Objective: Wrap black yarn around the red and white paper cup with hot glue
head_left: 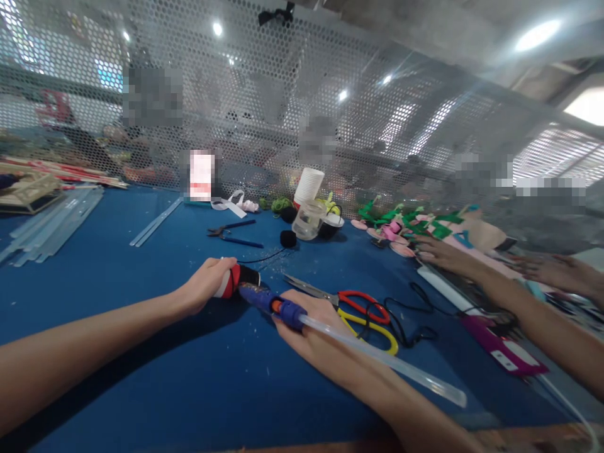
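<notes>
Beyond the blue glue gun (264,301), gripped in the right hand (311,327), left hand (205,286) clasping a red-and-black piece (236,280), lie red-and-yellow-handled scissors (363,311) and a clear plastic cup (309,220), contents unclear.

The glue gun (264,301) is glossy blue plastic, its glue stick (377,358) smooth and translucent (almost glassy). The scissors (349,308) pair dull metal blades with shiny red and yellow plastic handles. They lie on a matt blue cloth table (141,283) before a perforated metal screen (283,113).
</notes>
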Available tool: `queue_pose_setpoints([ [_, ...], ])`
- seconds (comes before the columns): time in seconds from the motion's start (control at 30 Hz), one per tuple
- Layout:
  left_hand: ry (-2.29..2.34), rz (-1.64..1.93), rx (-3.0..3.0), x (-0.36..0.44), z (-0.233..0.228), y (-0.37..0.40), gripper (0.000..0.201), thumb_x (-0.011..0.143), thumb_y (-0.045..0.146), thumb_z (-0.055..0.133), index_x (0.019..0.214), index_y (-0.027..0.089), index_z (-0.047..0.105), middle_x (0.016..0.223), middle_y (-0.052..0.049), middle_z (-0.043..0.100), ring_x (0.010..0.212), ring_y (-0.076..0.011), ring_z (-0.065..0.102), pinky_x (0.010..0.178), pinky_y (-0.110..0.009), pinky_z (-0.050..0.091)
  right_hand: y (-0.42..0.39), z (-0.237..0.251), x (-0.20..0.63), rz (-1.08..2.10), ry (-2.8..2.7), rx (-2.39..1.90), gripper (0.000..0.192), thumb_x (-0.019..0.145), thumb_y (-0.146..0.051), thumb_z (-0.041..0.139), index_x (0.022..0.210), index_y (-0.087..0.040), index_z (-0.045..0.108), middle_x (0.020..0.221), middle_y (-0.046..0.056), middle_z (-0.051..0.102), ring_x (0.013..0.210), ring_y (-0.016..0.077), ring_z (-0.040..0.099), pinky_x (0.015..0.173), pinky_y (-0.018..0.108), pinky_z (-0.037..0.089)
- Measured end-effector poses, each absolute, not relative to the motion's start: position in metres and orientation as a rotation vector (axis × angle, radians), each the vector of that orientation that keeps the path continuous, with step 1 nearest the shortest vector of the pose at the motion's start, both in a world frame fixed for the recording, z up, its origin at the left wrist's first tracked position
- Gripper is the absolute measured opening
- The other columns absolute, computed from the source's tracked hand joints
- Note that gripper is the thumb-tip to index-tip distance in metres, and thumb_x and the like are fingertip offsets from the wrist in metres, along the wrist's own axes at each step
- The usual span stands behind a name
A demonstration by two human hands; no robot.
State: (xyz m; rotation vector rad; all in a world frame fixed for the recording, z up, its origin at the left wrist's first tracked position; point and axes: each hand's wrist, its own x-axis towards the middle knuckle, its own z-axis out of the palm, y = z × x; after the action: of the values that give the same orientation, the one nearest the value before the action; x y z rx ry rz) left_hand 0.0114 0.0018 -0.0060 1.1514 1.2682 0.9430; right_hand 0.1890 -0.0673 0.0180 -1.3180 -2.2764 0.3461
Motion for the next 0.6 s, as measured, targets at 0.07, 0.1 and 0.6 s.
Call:
queue_pose_setpoints([
  [0.07,1.272,0.942,1.154,0.0114,-0.0056,0.0016,0.030,0.065,0.038,0.046,0.045,0.017,0.042,0.038,0.006,0.041,0.036,-0.0075,0.035,0.040,-0.020,0.024,-0.0669,0.0167,0.1894,0.356,-2.287,-1.307,0.006,0.070,-0.015,0.046,0.065,-0.018,0.047,0.063,0.000,0.053,0.053,0.0108,0.047,0.050,0.020,0.032],
  [0.1,1.275,0.943,1.156,0.0113,-0.0056,0.0016,0.030,0.065,0.038,0.045,0.045,0.017,0.042,0.038,0.006,0.040,0.036,-0.0075,0.035,0.040,-0.020,0.024,-0.0667,0.0163,0.1896,0.367,-2.292,-1.306,0.007,0.070,-0.015,0.046,0.065,-0.018,0.047,0.063,-0.001,0.053,0.053,0.0107,0.047,0.050,0.020,0.032],
  [0.6,1.299,0.854,1.405,0.0095,-0.0053,-0.0010,0.036,0.069,0.044,0.037,0.047,0.016,0.043,0.039,0.006,0.036,0.039,-0.0080,0.031,0.041,-0.021,0.023,-0.0591,0.0151,0.1944,0.240,-2.254,-1.353,0.007,0.075,-0.020,0.044,0.073,-0.018,0.051,0.064,0.001,0.055,0.055,0.0118,0.049,0.051,0.021,0.034],
])
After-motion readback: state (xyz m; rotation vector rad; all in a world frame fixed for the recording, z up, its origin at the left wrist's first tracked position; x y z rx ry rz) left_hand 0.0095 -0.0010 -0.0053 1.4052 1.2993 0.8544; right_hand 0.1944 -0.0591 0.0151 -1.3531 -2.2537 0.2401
